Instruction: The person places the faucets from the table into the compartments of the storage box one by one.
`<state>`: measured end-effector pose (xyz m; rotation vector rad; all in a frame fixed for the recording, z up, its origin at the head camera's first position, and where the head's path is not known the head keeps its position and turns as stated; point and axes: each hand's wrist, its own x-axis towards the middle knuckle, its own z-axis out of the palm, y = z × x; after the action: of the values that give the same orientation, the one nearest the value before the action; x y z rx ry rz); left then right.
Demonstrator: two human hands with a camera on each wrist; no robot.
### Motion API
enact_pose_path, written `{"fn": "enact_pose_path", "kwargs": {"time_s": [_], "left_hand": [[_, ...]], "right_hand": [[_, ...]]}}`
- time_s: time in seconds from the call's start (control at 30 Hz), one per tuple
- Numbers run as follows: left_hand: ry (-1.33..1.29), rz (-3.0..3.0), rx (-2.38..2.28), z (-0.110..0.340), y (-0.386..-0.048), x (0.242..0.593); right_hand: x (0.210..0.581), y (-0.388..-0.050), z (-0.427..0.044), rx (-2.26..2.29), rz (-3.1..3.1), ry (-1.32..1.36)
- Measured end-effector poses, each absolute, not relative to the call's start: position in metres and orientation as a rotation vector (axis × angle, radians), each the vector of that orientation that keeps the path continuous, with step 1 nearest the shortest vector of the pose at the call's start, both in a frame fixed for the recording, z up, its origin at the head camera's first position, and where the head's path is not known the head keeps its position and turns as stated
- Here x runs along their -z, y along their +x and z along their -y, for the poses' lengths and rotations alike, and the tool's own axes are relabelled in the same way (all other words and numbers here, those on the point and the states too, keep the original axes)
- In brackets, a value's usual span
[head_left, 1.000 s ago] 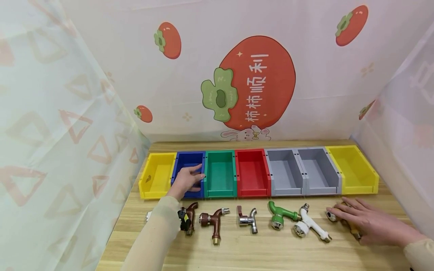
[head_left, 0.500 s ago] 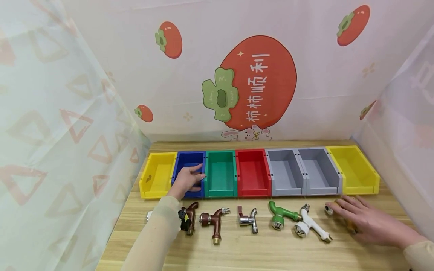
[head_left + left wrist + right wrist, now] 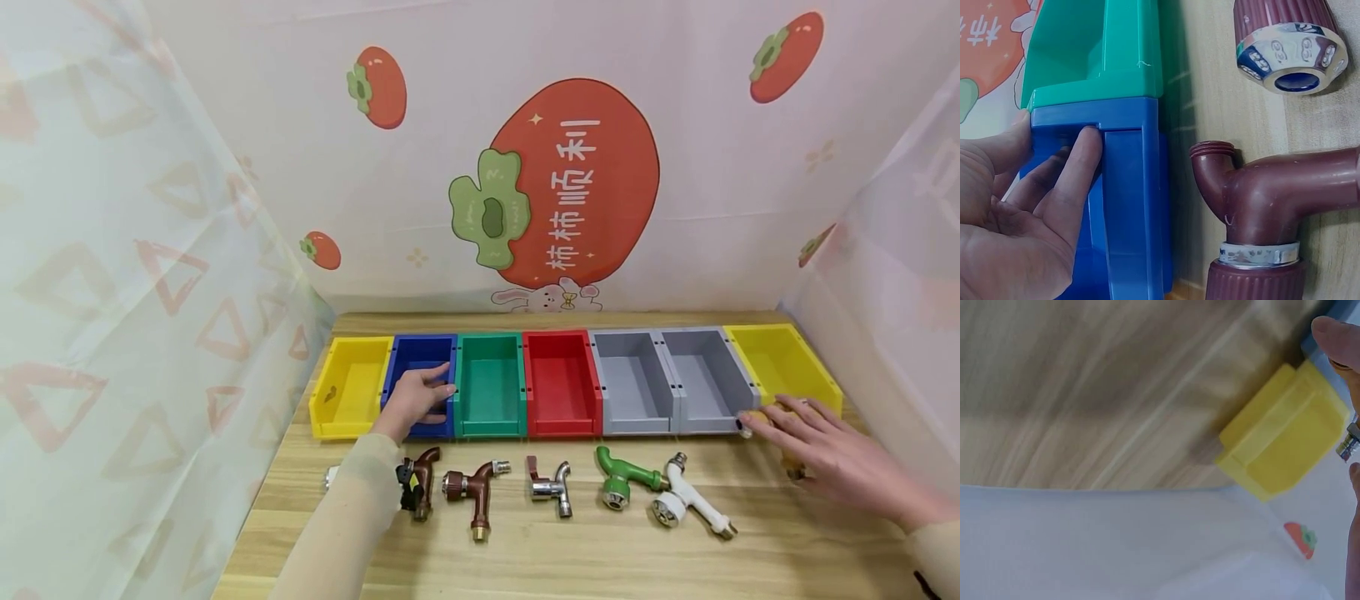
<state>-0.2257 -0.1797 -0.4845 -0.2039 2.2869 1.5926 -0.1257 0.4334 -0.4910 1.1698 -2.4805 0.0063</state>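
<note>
My right hand (image 3: 828,454) holds a yellow faucet (image 3: 792,461) in front of the rightmost yellow bin (image 3: 787,358), and the palm and fingers cover most of it. In the right wrist view the faucet's metal threaded end (image 3: 1349,444) shows between the thumb (image 3: 1338,339) and a finger, with the yellow bin beyond. My left hand (image 3: 408,404) rests at the blue bin (image 3: 423,346). Its loosely bent fingers (image 3: 1079,169) reach inside and touch the side wall next to the green bin (image 3: 1094,94).
Red (image 3: 561,375) and grey bins (image 3: 633,379) continue the row. Before it lie brown faucets (image 3: 477,496), a chrome faucet (image 3: 551,487), a green faucet (image 3: 618,479) and a white faucet (image 3: 686,496). The left forearm partly covers another white piece (image 3: 330,477). A printed cloth (image 3: 420,192) hangs behind.
My right hand has lifted the yellow faucet off the table and moved it away from me, to the front of the right yellow bin. My left hand stays at the blue bin.
</note>
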Motion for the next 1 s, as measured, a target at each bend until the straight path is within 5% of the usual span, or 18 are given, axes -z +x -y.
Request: {"fn": "enact_pose_path", "kwargs": {"time_s": [1.0], "left_hand": [[-0.226, -2.303, -1.570, 0.177, -0.221, 0.479]], "right_hand": [[0.475, -0.181, -0.466, 0.050, 2.534, 1.115]]}}
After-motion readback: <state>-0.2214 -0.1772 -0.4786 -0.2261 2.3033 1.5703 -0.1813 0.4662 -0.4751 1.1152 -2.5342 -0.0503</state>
